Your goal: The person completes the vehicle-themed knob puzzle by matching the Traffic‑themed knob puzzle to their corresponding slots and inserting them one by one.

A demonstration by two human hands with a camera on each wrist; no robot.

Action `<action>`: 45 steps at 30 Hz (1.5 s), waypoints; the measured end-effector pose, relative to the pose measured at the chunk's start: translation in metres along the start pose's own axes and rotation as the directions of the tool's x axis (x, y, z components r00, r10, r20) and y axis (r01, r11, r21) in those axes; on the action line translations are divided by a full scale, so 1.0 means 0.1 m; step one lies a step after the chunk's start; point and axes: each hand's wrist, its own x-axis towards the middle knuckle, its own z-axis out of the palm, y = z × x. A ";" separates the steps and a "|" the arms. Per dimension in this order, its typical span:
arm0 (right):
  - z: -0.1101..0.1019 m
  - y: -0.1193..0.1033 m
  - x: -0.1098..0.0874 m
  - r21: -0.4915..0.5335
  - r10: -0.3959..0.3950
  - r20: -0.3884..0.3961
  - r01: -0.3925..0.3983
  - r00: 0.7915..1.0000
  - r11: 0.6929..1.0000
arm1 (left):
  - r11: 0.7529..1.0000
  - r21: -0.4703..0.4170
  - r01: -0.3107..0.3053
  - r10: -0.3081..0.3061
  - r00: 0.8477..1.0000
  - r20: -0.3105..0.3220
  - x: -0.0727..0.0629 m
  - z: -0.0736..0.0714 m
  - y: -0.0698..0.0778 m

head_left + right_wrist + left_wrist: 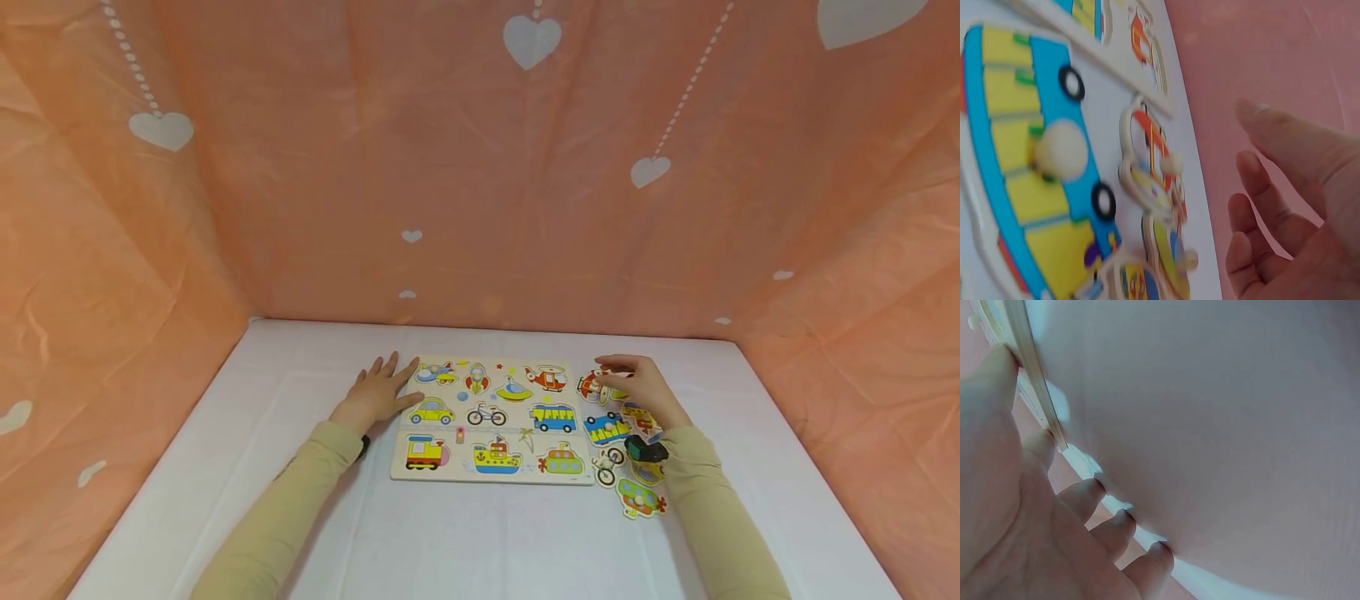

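A pale wooden puzzle board [517, 423] with vehicle pictures lies flat on the table. My left hand [372, 396] rests at its left edge with fingers spread; in the left wrist view the thumb [999, 369] and index finger touch the board's side. To the right of the board, my right hand [643, 385] hovers over a red helicopter piece [589, 388], fingers loosely bent and nothing between them. A blue and yellow bus piece [1016, 156] with a round wooden knob [1062, 150] shows large in the right wrist view.
Beside the board lie a bicycle piece [606, 467], an orange and green submarine piece [637, 498] and several overlapping pieces, partly hidden under my right wrist. The white table [465, 542] ends at a pink heart-patterned cloth [465, 167] behind and on both sides.
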 end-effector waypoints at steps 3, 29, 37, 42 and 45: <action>-0.08 0.06 -0.05 -0.002 0.010 0.007 -0.010 1.000 1.000 | 1.000 -0.004 -0.002 0.002 1.000 -0.002 0.01 0.01 0.01; -0.28 0.52 -0.21 0.076 0.123 0.043 -0.126 0.992 0.989 | 1.000 0.000 0.005 -0.005 1.000 0.003 0.01 0.06 0.02; -0.26 0.45 -0.17 0.059 0.195 0.056 -0.198 0.979 0.978 | 1.000 0.000 0.010 -0.010 1.000 0.004 -0.02 0.04 0.04; -0.26 0.42 -0.12 0.073 0.196 0.067 -0.201 0.978 0.977 | 1.000 -0.002 0.018 -0.018 1.000 -0.010 -0.02 0.00 0.03; -0.26 0.42 -0.10 0.101 0.202 0.071 -0.209 0.977 0.973 | 1.000 0.011 0.015 -0.015 1.000 -0.012 -0.01 0.00 0.02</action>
